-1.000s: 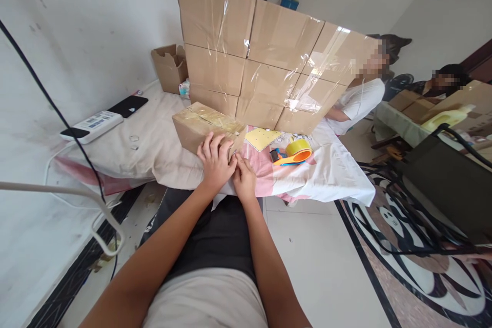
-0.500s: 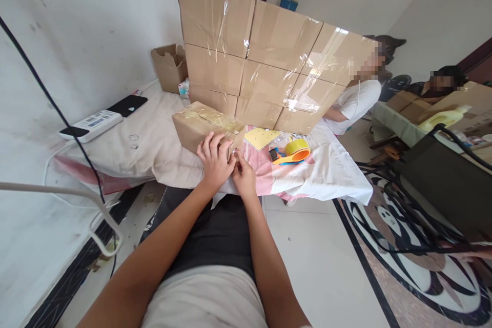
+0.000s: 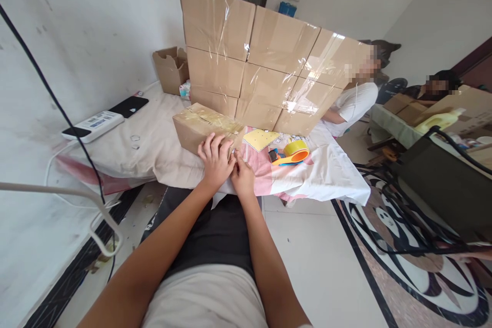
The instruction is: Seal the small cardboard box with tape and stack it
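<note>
Left hand (image 3: 216, 164) lies, fingers spread, on a cardboard box (image 3: 187, 132); right hand (image 3: 243, 177) curls its fingers at four o'clock, grip unclear.

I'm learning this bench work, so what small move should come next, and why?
Perhaps press the small box at its near right corner with the right hand, left hand bracing: the left lies spread on its near side, the right's fingertips are at that corner.

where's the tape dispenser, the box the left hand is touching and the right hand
tape dispenser (image 3: 292, 158): head view, on its orange side
box (image 3: 208, 120): head view, on its taped top
right hand (image 3: 243, 176): head view, on its back
</note>
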Action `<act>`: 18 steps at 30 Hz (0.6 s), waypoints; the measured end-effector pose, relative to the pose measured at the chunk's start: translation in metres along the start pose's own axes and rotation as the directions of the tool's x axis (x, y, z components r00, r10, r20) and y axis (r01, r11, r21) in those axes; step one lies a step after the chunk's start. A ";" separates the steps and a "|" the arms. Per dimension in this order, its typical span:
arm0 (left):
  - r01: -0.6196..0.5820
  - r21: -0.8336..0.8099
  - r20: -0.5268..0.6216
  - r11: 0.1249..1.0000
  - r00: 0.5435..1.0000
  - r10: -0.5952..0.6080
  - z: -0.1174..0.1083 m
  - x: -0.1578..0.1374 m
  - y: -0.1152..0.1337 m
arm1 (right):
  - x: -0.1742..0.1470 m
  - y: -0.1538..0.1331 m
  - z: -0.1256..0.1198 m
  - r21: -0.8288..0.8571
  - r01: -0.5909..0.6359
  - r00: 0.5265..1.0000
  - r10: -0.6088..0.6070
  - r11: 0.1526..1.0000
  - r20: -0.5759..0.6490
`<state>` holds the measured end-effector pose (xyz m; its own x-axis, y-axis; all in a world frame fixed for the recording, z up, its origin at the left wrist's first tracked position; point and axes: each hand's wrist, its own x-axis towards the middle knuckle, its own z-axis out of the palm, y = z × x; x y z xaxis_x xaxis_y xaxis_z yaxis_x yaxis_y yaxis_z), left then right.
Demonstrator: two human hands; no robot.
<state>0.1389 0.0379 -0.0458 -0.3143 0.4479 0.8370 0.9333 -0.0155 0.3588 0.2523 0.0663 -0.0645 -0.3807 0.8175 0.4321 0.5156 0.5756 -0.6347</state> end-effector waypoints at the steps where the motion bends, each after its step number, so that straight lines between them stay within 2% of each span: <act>1: 0.009 -0.005 0.005 1.000 1.000 -0.009 0.000 0.000 0.000 | 0.000 0.000 0.000 -0.005 -0.001 1.000 0.001 1.000 0.005; 18: -0.030 0.008 -0.009 1.000 1.000 0.030 -0.003 0.001 -0.001 | -0.003 0.003 0.001 0.053 -0.001 1.000 0.001 0.999 -0.008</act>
<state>0.1373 0.0358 -0.0442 -0.2877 0.4394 0.8510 0.9436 -0.0218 0.3303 0.2543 0.0658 -0.0679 -0.3738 0.8184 0.4364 0.4746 0.5730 -0.6681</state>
